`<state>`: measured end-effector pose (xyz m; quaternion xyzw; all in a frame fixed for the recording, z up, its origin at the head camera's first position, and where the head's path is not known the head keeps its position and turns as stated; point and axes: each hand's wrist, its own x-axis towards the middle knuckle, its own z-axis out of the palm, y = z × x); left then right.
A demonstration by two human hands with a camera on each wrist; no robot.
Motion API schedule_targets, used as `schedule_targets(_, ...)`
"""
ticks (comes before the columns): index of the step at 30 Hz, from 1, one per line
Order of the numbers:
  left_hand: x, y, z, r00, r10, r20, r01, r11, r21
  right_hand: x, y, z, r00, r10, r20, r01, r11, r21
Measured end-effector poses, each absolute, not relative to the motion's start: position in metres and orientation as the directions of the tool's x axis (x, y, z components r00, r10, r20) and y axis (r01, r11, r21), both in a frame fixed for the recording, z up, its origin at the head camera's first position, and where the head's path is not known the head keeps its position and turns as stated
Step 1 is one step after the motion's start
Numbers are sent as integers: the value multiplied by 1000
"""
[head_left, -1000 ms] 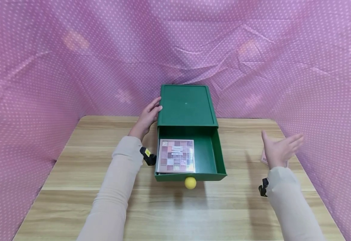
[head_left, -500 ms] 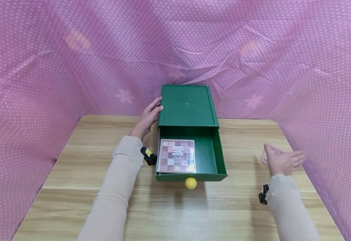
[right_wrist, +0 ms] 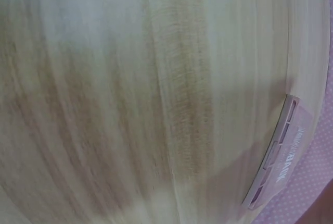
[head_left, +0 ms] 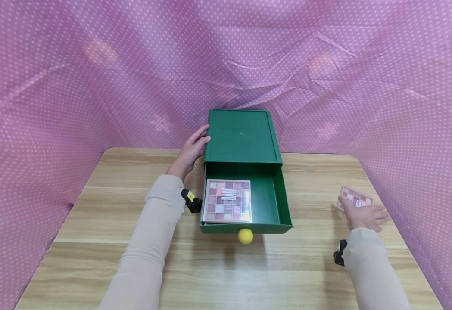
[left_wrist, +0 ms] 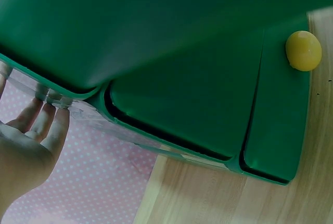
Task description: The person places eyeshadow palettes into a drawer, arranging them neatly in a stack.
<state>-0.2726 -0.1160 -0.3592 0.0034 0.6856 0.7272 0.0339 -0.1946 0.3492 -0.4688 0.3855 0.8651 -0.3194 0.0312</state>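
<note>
A green drawer box [head_left: 245, 140] stands mid-table, its drawer [head_left: 284, 206] pulled out. Inside, to the left, lies an eyeshadow palette [head_left: 227, 200] with a grid of pinkish pans. On the drawer front sits a round yellow knob [head_left: 245, 236], also in the left wrist view. My left hand [head_left: 188, 156] touches the box's left side with its fingertips [left_wrist: 58, 120]. A second palette [head_left: 359, 198] lies at the table's right; the right wrist view shows it edge-on. Over its near edge hovers my right hand [head_left: 365, 217], thumb and fingers spread; contact cannot be told.
The wooden table [head_left: 288, 280] runs up to a pink dotted cloth [head_left: 152, 64] behind and on both sides. Black wrist cameras are strapped to both wrists; the left one [head_left: 191, 201] sits close to the drawer's left wall.
My right hand has come down and toward me, from above the right palette to its near edge, uncovering more of the palette. The left hand and the drawer box have stayed put.
</note>
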Motion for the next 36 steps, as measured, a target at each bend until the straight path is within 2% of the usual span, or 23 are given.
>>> schedule_targets(12, -271, -117, -361, -996, 79, 37, 31, -79, 996, -206, 354, -471, -693, 613, -379, 720, 561, -408)
schedule_targets(20, -272, -117, -353, -996, 79, -27, -31, -42, 999, -205, 353, -477, -696, 592, -405, 718, 579, -388)
schedule_targets(27, -265, -117, -341, -996, 90, -21, -24, -31, 999, -207, 349, -483, -712, 588, -382, 702, 609, -369)
schedule_targets(36, -279, -121, -357, -996, 84, -23, -26, -43, 999, -210, 351, -485, -706, 583, -403, 702, 654, -283)
